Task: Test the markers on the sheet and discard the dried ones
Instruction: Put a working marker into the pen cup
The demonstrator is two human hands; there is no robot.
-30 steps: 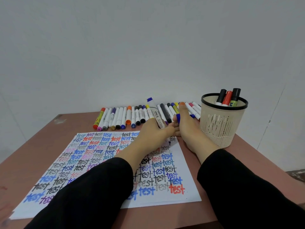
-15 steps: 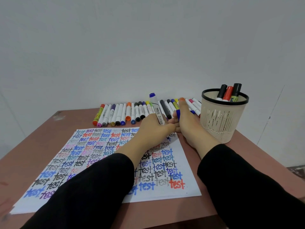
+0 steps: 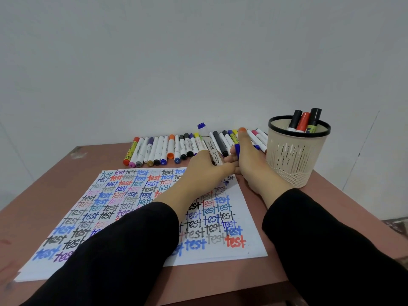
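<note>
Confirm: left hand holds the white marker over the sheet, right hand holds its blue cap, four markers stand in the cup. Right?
Not quite. The head view shows three markers in the cup, not four. The rest holds: left hand holds the white marker over the sheet, and right hand holds the blue cap.

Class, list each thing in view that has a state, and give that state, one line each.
Held marker: uncapped, tip down on sheet.
Blue cap: off, in right hand.
Left hand: gripping marker.
Sheet: nearly filled with "test".
Row markers: capped, lying.
Cup: upright, holding three markers.
</note>
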